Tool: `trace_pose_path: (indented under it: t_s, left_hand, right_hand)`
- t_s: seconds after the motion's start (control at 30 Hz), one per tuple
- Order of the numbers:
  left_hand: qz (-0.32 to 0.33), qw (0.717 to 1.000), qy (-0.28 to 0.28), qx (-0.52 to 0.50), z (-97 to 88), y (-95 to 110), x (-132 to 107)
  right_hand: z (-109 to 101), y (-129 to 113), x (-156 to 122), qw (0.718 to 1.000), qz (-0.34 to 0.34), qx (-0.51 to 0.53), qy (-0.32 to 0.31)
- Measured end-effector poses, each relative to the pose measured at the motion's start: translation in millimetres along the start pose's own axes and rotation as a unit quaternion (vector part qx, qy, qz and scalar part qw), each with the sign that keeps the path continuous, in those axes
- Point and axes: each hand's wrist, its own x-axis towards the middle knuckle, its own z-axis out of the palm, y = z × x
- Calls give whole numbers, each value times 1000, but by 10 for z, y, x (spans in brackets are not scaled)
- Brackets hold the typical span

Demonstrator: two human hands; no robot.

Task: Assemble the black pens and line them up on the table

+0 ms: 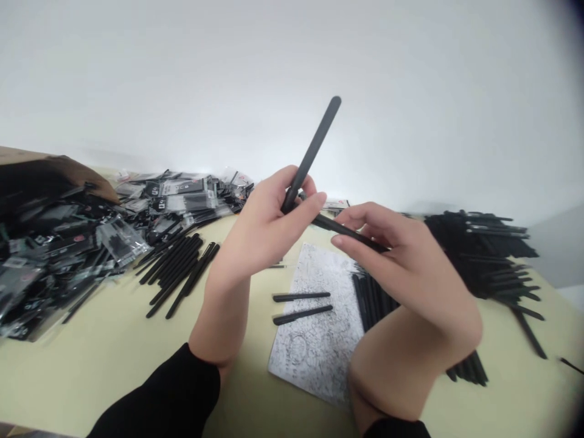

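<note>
Bagged pens (59, 243) spill across the bench (104, 371) as I watch remotely. The left hand (267, 228) closes its fingers on an upright black pen (314, 146); the right hand (401, 267) pinches a level black pen (351, 234). A loose grip could drop either slim, matte pen onto the patterned sheet (314, 359).

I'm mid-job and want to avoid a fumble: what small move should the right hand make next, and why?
Probably lay the black pen from the right hand on the patterned notebook, beside the two pens lying there. The cover has room, and the left hand is busy gripping another pen.
</note>
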Motion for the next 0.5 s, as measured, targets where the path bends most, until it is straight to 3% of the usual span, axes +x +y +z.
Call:
trace_pose_path:
  t_s: [0.17,0.5]
  left_hand:
    - [21,999,-30,0,48,-15,30]
    - [19,993,-109,-30,187,-190,181]
  right_hand:
    - [11,48,-13,1000,-9,2,20]
    - [-39,186,22,999,-14,31,-25]
